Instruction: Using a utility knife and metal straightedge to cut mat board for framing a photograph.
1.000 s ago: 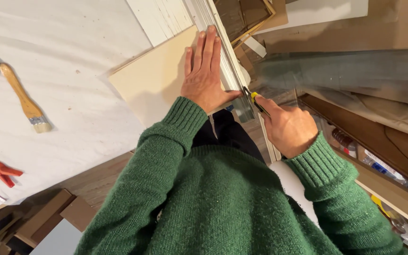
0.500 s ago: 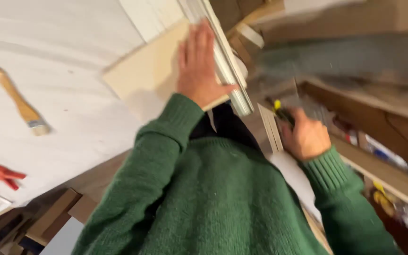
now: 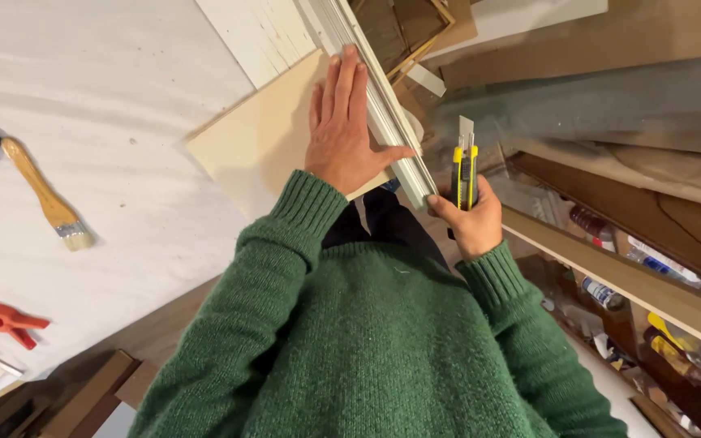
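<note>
While the left hand [image 3: 344, 134] lies flat, fingers spread, pinning the pale board [image 3: 261, 138] against the white moulding [image 3: 383, 113], the right hand [image 3: 468, 219] grips a yellow knife [image 3: 465, 166], blade up, off the edge. It looks between cuts; another cut needs the blade set against the moulding.

White worktable [image 3: 123, 97]: beige board [image 3: 261, 138], paintbrush [image 3: 42, 195], orange clamps [image 3: 2, 324].

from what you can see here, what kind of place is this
Most likely a home workshop or framing bench. The right hand holds a yellow utility knife, the left hand presses a pale board, a paintbrush lies on the white worktop, and red clamps sit near its edge.
</note>
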